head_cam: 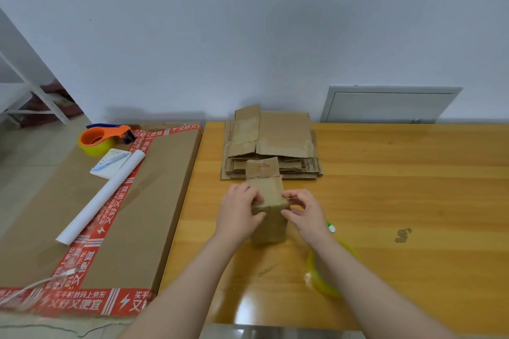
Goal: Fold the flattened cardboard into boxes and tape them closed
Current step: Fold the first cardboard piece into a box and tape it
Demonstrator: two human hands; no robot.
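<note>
Item: one small box (268, 219), upright on the desk (413, 173), which I pinch at its top between left hand (241, 208) and right hand (303, 210); tape roll (329, 290) nearest my right.

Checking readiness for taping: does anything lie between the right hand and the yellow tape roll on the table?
Nothing visible blocks it. The right hand grips the box, and the yellow tape roll lies under that forearm. A small green-and-white item sits beside the wrist.
</note>
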